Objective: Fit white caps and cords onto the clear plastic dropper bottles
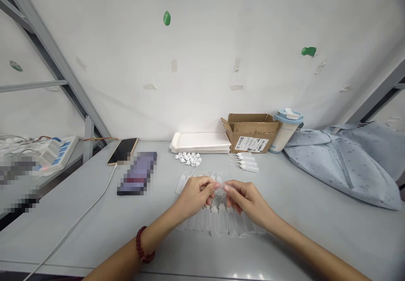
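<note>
My left hand (201, 190) and my right hand (243, 193) meet above the middle of the table, thumbs and fingers pinched together. Between their fingertips is a small translucent plastic piece (222, 185), mostly covered, so its exact kind cannot be made out. Below the hands lies a row of small clear plastic bottles (214, 222), partly hidden by them. Behind the left hand are more clear plastic pieces with thin strings (182, 184). Farther back sit a pile of small white caps (189, 159) and several capped clear bottles with string loops (248, 163).
White flat trays (202, 141), an open cardboard box (253, 135) and a blue-lidded cup (284, 133) stand along the wall. Light blue fabric (341, 163) lies at the right. At the left are a phone (123, 151), a blurred-out device (137, 173) and a white cable (91, 209).
</note>
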A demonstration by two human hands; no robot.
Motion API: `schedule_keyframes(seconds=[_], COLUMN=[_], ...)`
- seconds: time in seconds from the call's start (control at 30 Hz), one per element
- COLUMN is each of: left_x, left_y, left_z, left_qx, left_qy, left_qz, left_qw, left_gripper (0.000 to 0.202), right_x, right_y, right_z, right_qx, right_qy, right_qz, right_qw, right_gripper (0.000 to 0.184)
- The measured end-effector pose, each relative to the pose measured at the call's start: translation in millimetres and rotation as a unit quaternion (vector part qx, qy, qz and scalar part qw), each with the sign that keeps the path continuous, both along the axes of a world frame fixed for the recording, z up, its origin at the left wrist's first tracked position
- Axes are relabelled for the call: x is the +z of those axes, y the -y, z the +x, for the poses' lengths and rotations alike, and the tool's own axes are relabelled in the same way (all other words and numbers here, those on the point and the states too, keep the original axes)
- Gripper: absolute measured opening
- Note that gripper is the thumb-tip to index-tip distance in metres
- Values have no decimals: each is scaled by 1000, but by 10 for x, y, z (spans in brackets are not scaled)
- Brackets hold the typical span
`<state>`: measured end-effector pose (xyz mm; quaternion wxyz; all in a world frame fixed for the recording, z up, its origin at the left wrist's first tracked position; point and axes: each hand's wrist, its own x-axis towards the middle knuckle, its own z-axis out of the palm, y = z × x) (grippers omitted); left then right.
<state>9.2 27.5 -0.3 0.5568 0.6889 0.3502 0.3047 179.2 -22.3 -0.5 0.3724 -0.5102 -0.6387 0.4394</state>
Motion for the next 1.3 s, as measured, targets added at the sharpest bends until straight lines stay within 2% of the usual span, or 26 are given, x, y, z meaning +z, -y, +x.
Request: schedule_keyframes(seconds=[0.13,0.23,0.37,0.53,0.7,0.9,1.13,1.3], left_x=[-20,-12,31,42,23,50,69,55], left_y=[7,11,10,9,5,2,36,45], left_z=[-6,-4,-1,-1,-6,-31,-30,-18], left_qx=[5,9,9,-8,-11,-27,-16,-22], left_qy=[12,26,24,24,9,2,-52,-55], left_qz=[19,12,16,-16,-23,-15,106,132], left_qw=[1000,1000,1000,1000,1000,1000,993,989], left_gripper=[25,24,32,47,50,46,34,32], right_x=[5,20,46,43,16,-2,-7,26], right_y=[-30,-36,-7,44,60,49,-24,-77], right_z=[11,15,1,-10,-4,15,36,79], right_qx=[11,16,-1,-20,-34,-34,-11,13], right_qy=[-59,-75,-63,-6,50,88,-31,-69], right_qz=[-67,-77,-29,35,80,119,1,-79], right_qw=[996,994,998,999,995,988,999,994], right_gripper=[48,50,40,33,36,35,42,48])
